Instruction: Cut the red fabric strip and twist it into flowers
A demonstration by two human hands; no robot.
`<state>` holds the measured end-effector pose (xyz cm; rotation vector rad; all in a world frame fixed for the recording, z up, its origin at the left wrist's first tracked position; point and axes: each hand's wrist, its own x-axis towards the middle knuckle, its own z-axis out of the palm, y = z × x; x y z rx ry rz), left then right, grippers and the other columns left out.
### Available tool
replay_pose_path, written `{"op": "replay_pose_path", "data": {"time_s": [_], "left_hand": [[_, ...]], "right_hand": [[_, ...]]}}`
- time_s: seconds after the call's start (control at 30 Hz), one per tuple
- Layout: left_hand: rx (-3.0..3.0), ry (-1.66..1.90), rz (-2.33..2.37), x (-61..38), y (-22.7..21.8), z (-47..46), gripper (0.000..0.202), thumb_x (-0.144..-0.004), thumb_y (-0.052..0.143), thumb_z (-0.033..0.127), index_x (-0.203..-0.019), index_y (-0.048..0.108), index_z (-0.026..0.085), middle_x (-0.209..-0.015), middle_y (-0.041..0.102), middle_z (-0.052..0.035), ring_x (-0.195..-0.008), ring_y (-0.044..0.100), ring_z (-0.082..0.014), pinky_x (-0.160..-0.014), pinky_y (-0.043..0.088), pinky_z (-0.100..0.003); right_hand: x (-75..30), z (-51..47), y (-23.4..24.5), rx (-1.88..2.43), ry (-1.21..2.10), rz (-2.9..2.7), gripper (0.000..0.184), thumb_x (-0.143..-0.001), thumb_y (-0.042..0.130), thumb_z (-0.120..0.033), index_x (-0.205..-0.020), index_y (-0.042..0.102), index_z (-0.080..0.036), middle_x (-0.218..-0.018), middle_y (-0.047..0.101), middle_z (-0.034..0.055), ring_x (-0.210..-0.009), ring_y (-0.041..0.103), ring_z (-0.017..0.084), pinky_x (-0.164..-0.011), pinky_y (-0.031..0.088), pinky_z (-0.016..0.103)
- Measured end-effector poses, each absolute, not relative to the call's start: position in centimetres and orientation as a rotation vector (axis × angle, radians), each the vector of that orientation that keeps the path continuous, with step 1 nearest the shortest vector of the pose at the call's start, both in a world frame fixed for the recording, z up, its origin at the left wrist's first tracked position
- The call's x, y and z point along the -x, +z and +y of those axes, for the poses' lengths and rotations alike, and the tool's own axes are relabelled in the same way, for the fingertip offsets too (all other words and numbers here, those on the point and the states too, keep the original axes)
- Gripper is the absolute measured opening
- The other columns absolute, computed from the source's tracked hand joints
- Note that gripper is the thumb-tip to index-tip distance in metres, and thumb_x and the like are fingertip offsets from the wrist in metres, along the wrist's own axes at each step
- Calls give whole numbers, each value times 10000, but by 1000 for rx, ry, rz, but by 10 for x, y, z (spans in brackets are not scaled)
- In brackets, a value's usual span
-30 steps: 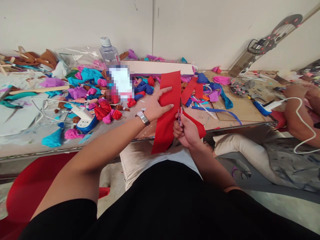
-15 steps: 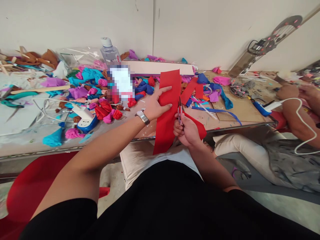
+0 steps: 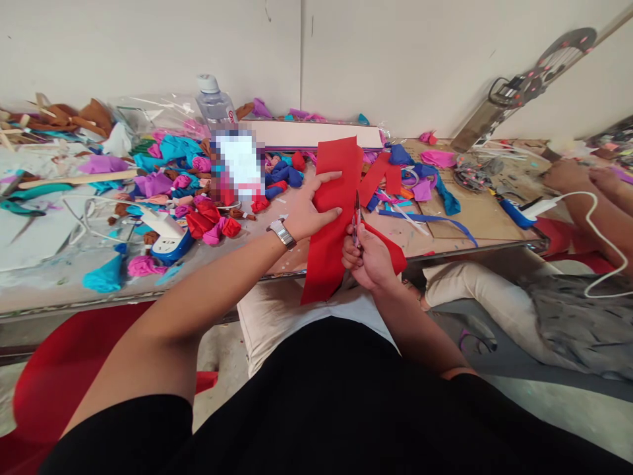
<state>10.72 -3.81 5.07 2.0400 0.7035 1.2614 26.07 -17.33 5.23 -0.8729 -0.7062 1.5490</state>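
Note:
My left hand grips a long red sheet, which looks like fabric or crepe paper. Thumb and index finger lie apart on its face, while the other fingers are hidden behind it. The sheet slants down over the table's front edge toward my lap. Wrapped in my right hand are scissors, their blades pointing away from me at the sheet's right side. A red flap hangs to the right of that hand. Cut red strips lie on the table just beyond.
Coloured fabric bundles crowd the left table, around a lit, blurred phone. A bottle, a blue-and-white power strip and green-handled pliers are there too. At right, another person's hands work near a white cable.
The scissors and my right hand have shifted only slightly against the red sheet. My left hand keeps its hold. The other person's hands at right have moved a little.

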Motion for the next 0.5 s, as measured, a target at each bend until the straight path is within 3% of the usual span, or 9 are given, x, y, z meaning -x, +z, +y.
{"op": "replay_pose_path", "data": {"time_s": [0.5], "left_hand": [[-2095,1303,643,-108,41,-31,723,-826,743,319,-1514,543,220,-1569,598,-104,-1441,617,-285,-1264,531,-462]], "right_hand": [[-258,-173,53,899,1530,-690,352,-1039,621,-544,-1002,478,-225,-563,335,-105,-428,180,49,-427,191,189]]}}
